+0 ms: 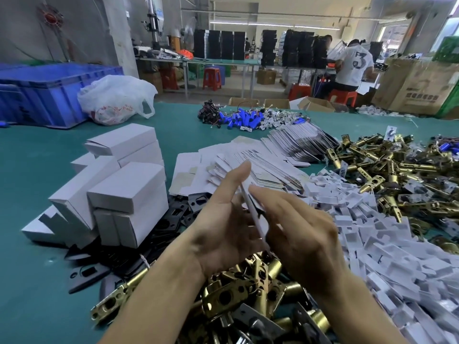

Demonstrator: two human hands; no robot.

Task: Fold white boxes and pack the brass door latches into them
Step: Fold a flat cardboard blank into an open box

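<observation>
I see both hands up in front of me, over the near heap of brass latches (248, 289) on the green bench (37, 269). Between them is one flat box (257, 220), still unfolded. It stands on its thin edge and leans a little to the left.

My left hand (221, 219) has its palm turned to the right. Its fingers are straight and point up and away from me. It presses flat on the left side of the flat box.

My right hand (303, 229) shows me its back. Its fingers bend a little and lie along the right side of the flat box. Its thumb is hidden, so I cannot tell if it pinches the card or only rests on it.

Both forearms come in from the bottom and lean toward each other.

Folded boxes (129, 187) are stacked on the left. A fan of more flat boxes (260, 165) lies just behind the hands. White trays (372, 232) are heaped on the right, with a second pile of latches (397, 170) beyond them. Black plates (173, 219) lie under the folded boxes.
</observation>
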